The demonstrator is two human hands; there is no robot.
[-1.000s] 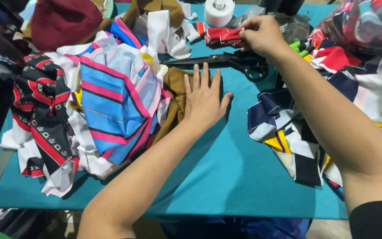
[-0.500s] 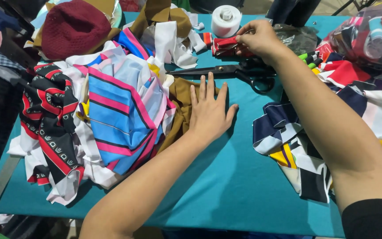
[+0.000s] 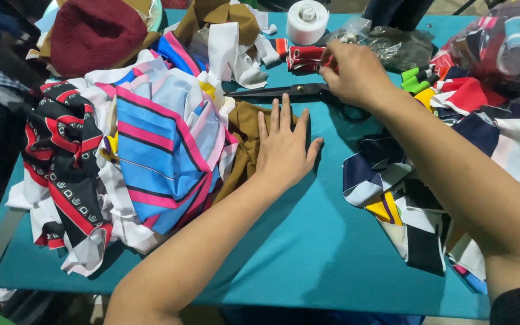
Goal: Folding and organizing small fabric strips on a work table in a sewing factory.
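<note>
Left hand (image 3: 284,147) flat, open on brown cloth (image 3: 245,129); right hand (image 3: 356,75) pinching red strip (image 3: 305,57).

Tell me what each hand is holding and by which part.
The right hand pinches the near end of a small red cloth piece. The left hand holds nothing; it lies flat on the brown cloth and the table.

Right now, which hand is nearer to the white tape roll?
Right. The right hand is at the red item just below and right of the white tape roll. The left hand lies flat on the brown cloth, farther down the table.
</note>
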